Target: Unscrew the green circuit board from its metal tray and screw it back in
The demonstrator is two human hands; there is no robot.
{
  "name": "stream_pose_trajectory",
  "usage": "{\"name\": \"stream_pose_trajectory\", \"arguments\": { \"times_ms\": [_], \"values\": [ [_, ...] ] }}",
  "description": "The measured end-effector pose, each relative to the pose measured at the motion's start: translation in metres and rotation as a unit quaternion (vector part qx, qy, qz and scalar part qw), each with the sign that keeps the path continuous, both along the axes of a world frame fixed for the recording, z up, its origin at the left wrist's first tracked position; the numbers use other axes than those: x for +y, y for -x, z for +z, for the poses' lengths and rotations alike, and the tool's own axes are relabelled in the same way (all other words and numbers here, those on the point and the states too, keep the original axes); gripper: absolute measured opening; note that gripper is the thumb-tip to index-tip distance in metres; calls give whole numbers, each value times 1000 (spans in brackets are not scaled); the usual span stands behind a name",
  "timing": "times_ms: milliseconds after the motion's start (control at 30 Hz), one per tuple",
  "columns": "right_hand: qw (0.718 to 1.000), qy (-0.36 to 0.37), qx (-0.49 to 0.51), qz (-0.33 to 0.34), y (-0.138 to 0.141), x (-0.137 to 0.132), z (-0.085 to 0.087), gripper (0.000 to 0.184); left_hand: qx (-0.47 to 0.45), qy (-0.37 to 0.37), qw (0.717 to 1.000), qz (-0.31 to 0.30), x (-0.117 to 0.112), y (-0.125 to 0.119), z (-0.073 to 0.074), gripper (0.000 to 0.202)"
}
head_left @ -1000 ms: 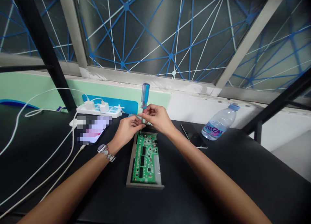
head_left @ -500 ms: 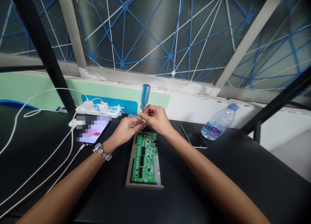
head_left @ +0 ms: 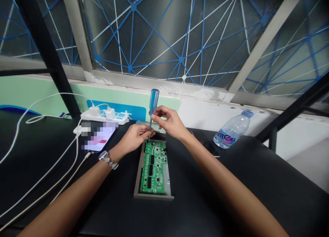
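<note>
We have the screwdriver (head_left: pixel 153 103) near upright, blue handle up, its tip at the far left corner of the green board (head_left: pixel 155 170); contact there is too small to tell. Our right hand (head_left: pixel 172 123) pinches it just below the handle, thumb against fingers. Our left hand (head_left: pixel 131 139) closes on the shaft lower down, near the tip — so 2 hands on 1 tool. The board sits in a grey case (head_left: pixel 154 197), long side running away from us on the black desk (head_left: pixel 200 206). We note a watch (head_left: pixel 109 160) on our left wrist. To the left: a lit phone (head_left: pixel 99 141), cables (head_left: pixel 76 151), a power strip (head_left: pixel 104 117) with 2 plugs (head_left: pixel 110 114). To the right: a dark tablet (head_left: pixel 204 141), touching or near a tilted bottle (head_left: pixel 231 131) — we cannot tell which.
</note>
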State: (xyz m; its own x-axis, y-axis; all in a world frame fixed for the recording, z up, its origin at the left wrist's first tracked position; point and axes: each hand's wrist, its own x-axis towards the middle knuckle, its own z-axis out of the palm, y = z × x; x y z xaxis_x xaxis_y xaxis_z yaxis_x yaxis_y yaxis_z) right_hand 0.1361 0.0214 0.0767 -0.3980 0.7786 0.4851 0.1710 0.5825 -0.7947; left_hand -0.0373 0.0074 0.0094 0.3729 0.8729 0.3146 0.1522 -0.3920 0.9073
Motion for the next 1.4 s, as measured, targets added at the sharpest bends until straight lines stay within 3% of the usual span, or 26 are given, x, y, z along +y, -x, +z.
{"name": "stream_pose_trajectory", "arguments": {
  "times_ms": [300,467,667,767,867,933,1033,1167,1400],
  "values": [
    [998,44,23,48,-4,5,0,30,20,-18,1000,-9,1,0,0,19],
    [998,34,39,34,-3,7,0,33,35,-37,999,-6,1,0,-1,20],
    [993,-81,3,-89,5,-2,-3,22,49,-56,997,11,0,-2,-2,22],
    [985,-83,-16,-151,11,-7,-4,21,77,-81,993,25,0,-2,-2,24],
    [983,-71,-17,-171,13,-9,-5,21,93,-91,991,36,0,-1,-2,25],
    [985,-71,-13,-158,12,-7,-4,21,91,-89,991,34,-1,-1,-1,24],
    [995,-58,-5,-83,5,-3,1,25,75,-77,994,21,-1,-2,-1,22],
    [999,24,-1,27,-6,0,9,30,52,-53,997,10,-2,-3,-1,21],
    [998,33,-12,60,-12,4,9,24,50,-55,997,-3,-1,-2,0,20]
  ]
}}
